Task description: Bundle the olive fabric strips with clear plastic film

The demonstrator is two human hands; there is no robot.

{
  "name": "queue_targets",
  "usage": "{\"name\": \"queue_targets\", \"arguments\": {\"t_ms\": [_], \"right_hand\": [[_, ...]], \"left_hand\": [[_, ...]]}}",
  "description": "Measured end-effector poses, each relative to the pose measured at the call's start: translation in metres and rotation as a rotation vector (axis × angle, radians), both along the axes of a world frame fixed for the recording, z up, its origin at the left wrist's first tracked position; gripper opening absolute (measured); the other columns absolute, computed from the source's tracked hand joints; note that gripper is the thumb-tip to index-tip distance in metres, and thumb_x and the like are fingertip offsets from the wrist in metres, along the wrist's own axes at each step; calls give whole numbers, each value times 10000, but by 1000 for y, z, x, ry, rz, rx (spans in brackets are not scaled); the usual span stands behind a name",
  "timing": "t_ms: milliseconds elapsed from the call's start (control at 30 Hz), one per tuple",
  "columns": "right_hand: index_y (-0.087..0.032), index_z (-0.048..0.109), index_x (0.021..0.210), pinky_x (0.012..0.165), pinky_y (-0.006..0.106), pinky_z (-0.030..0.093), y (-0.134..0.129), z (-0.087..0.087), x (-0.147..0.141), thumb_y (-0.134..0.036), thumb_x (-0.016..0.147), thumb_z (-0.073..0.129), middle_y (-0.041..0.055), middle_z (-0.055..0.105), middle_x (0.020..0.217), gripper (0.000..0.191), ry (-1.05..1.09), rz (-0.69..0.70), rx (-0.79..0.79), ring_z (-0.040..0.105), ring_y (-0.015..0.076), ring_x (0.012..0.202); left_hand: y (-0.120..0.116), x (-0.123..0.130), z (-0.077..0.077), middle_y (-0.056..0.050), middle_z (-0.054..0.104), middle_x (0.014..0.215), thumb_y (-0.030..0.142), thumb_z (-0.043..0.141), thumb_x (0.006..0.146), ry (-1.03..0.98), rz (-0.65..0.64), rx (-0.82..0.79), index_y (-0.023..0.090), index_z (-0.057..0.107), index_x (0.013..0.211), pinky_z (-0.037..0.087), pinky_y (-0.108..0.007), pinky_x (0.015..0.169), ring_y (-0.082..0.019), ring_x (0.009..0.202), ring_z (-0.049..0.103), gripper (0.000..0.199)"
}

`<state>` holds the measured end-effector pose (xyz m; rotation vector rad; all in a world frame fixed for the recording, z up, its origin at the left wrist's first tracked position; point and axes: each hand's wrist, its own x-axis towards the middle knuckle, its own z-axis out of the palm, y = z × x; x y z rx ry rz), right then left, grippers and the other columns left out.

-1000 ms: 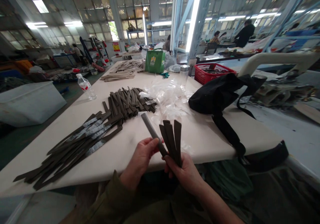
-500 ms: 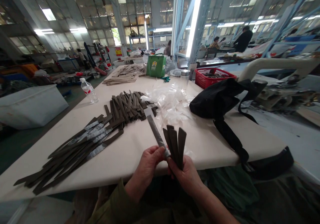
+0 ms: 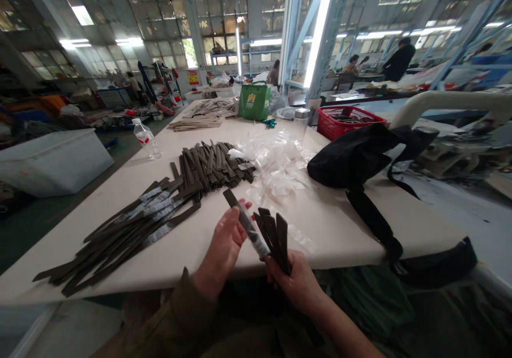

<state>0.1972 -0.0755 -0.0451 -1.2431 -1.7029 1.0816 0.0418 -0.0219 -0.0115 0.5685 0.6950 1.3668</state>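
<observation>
My right hand (image 3: 296, 280) is closed around several dark olive fabric strips (image 3: 276, 235), their ends fanned upward. Its thumb and fingers also pinch the lower end of one strip with clear plastic around it (image 3: 252, 232), which leans up to the left. My left hand (image 3: 224, 246) has its thumb and fingers around the upper part of that strip, just below its bare dark end. Left of my hands lies a bundle of long strips with plastic around their middles (image 3: 154, 214). Behind it is a heap of loose dark strips (image 3: 212, 163).
Crumpled clear plastic (image 3: 276, 160) lies mid-table. A black bag (image 3: 352, 158) with a strap is at right, a red basket (image 3: 348, 120) behind it. A bottle (image 3: 147, 139), green bag (image 3: 254, 102) and jar (image 3: 301, 123) stand on the pale table (image 3: 192, 256). People work far off.
My left hand has moved up and left along the plastic-covered strip, from its lower end to its upper part. The strip's dark tip now shows beyond the plastic. The right hand keeps its hold.
</observation>
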Motion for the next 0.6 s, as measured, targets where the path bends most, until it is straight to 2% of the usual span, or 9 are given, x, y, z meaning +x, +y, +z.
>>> {"name": "queue_targets", "arguments": {"t_ms": [67,133,267,333,400,500,600], "right_hand": [[-172,603,768,452,212,414,-2,-1,-1,-411,923,468,-5,602,544,315,-6,14,-19,550,127,453],[-174,596,747,451,220,420,-2,0,-2,-433,916,463,-4,598,534,337,-7,5,-24,549,132,442],[-188,550,625,449,236,419,2,4,-4,-510,890,460,3,577,500,426,-29,-24,-32,546,144,431],[-190,545,597,453,245,418,4,4,-4,-549,878,458,8,571,492,464,-36,-25,-61,547,151,437],[-188,556,590,470,257,425,6,4,-4,-580,871,456,14,573,495,493,-34,-23,-94,552,161,458],[-174,627,701,500,273,439,8,5,1,-598,862,475,23,604,556,478,10,-46,-132,562,174,505],[-160,659,903,477,276,426,8,8,15,-608,832,528,31,622,629,473,127,-121,-170,544,167,499]], "left_hand": [[11,-7,8,-60,706,977,337,782,683,-27,84,-17,152,708,911,503,-268,751,-159,822,649,303],[10,-6,7,-57,706,868,302,793,670,-14,64,-52,124,711,824,496,-240,693,-138,745,637,248],[-18,15,-16,-10,614,637,346,748,726,-22,-61,-79,103,690,787,435,-203,541,-87,561,541,257],[-31,25,-25,-5,612,652,347,739,738,-18,-47,-63,113,686,833,426,-201,534,-83,556,532,258],[-37,26,-27,-28,657,756,328,749,729,20,-47,-20,132,678,953,456,-220,594,-103,623,575,307],[-30,4,-11,-78,694,886,340,745,728,128,-56,52,147,640,1093,489,-287,735,-155,741,632,426],[-9,-46,27,-84,702,854,412,685,768,424,28,157,156,632,1146,479,-288,720,-155,702,621,460]]}}
